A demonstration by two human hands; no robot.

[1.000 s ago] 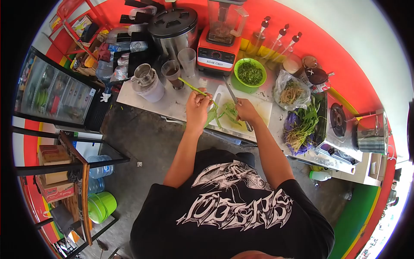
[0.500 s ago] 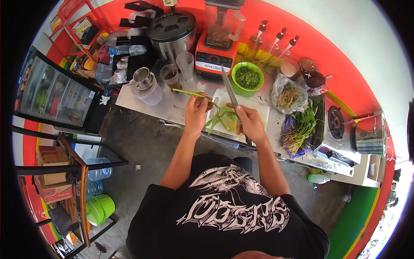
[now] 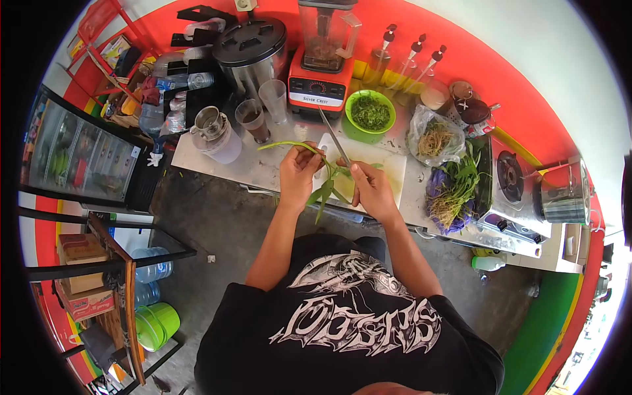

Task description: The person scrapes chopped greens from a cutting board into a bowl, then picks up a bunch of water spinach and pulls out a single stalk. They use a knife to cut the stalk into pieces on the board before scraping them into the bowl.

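Note:
My left hand [image 3: 298,172] is closed around a green leafy stem [image 3: 284,143], whose bare end sticks out to the left. Its leaves [image 3: 322,192] hang between my two hands. In my right hand [image 3: 374,187] is a knife [image 3: 334,135], its long blade slanting up and left, close to the stem. Below them on the counter lies a white cutting board [image 3: 393,167] with a greenish stain. Just beyond the board, a lime-green bowl [image 3: 366,137] holds chopped greens [image 3: 370,113]. To the right sits a bunch of rooted greens [image 3: 455,191] on purple plastic.
A red blender [image 3: 319,85], a steel dispenser [image 3: 253,59] and plastic cups [image 3: 253,120] line the back of the counter. Pump bottles [image 3: 408,69] and a clear bag of roots [image 3: 433,137] are at the back right. A gas stove [image 3: 510,178] stands at the right end.
The knife has tilted further left, its blade lower and closer to the stem. The stem's leaves now hang lower and nearer my left hand. The whole view has shifted slightly.

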